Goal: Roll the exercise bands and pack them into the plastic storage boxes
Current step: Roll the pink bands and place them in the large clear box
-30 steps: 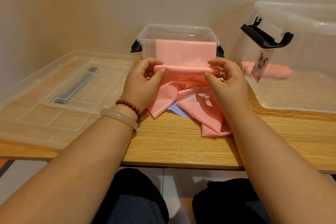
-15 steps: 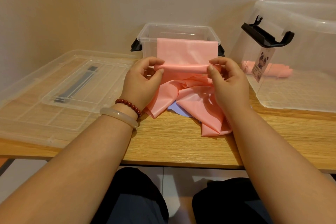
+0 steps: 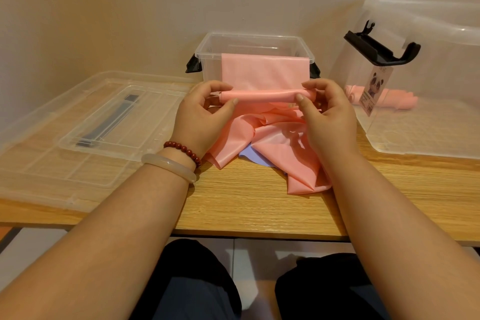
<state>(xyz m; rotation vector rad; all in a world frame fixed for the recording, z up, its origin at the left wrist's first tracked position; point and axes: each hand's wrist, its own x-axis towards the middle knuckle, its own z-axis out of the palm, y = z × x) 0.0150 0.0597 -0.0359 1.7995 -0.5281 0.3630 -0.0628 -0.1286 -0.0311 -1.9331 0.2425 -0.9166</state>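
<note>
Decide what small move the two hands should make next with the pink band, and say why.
Likely one more turn of the roll: the left hand and right hand pinch the ends of the thin rolled part of the pink exercise band, while a flat stretch hangs unrolled from the rim of the small clear plastic box.

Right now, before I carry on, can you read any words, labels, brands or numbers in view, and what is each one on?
Paper tag on the big clear box: a panda picture with small print below it, too small and blurred to read.
Pink band, small box, lid: no text shows.
Nothing in view can be quoted.
</note>
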